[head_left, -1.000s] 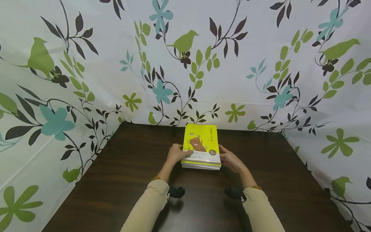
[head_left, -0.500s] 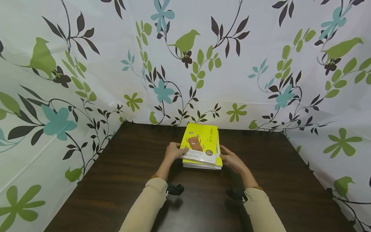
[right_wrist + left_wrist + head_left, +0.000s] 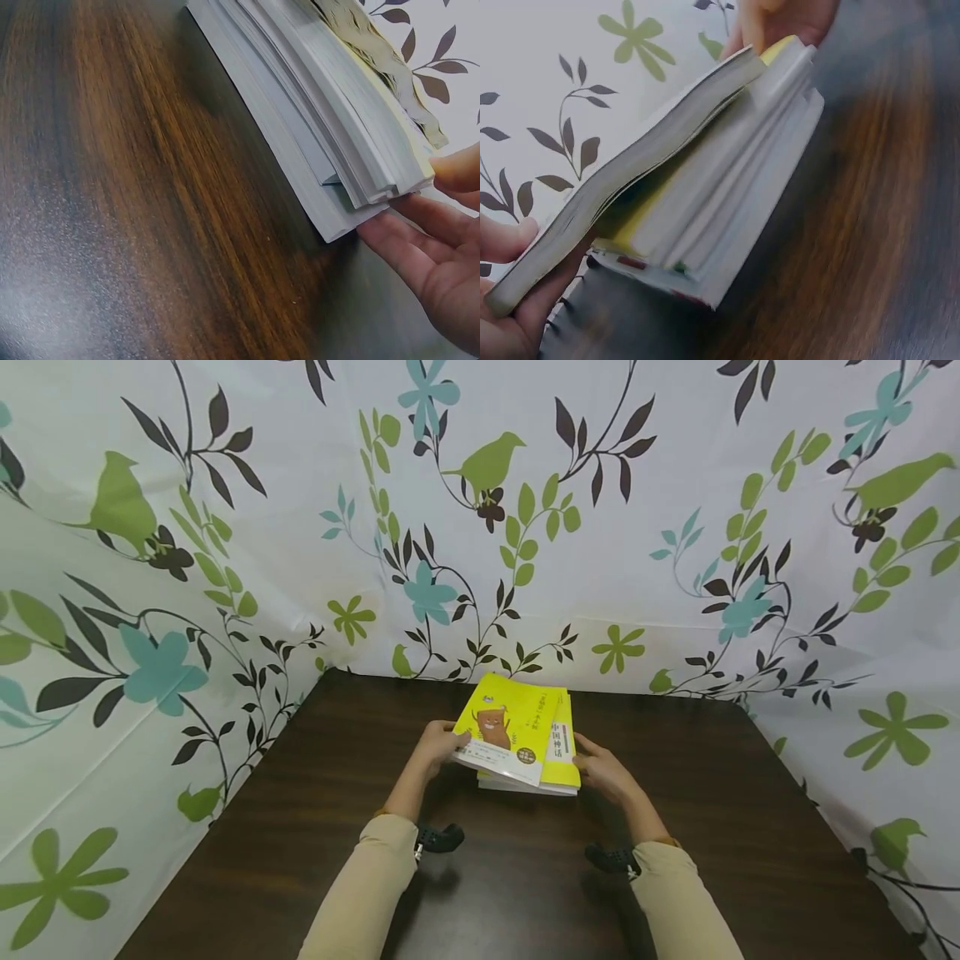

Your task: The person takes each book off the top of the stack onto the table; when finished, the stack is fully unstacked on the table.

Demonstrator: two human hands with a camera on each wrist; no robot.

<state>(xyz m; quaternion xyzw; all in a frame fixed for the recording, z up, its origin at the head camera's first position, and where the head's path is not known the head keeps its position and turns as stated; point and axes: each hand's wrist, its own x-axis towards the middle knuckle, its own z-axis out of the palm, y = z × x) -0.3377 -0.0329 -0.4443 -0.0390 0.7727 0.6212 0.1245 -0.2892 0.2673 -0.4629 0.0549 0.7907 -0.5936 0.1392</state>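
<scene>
A yellow book with a brown cartoon figure on its cover lies askew on top of a stack of books. My left hand pinches this top book at its left side, thumb above and fingers beneath. In the left wrist view the top book is tilted, its held end raised off the stack. At the stack's right side, my right hand holds the books below. Its thumb lies at the yellow cover's edge and its fingers press the lower books in the right wrist view.
The stack stands near the back of a dark wooden table. Behind and beside the table hangs a white curtain printed with birds, leaves and flowers. A black device is strapped at each wrist.
My left hand has drawn the top book leftward and turned it, lifting its left side. More of the yellow book beneath now shows. The right hand stays at the stack's right side.
</scene>
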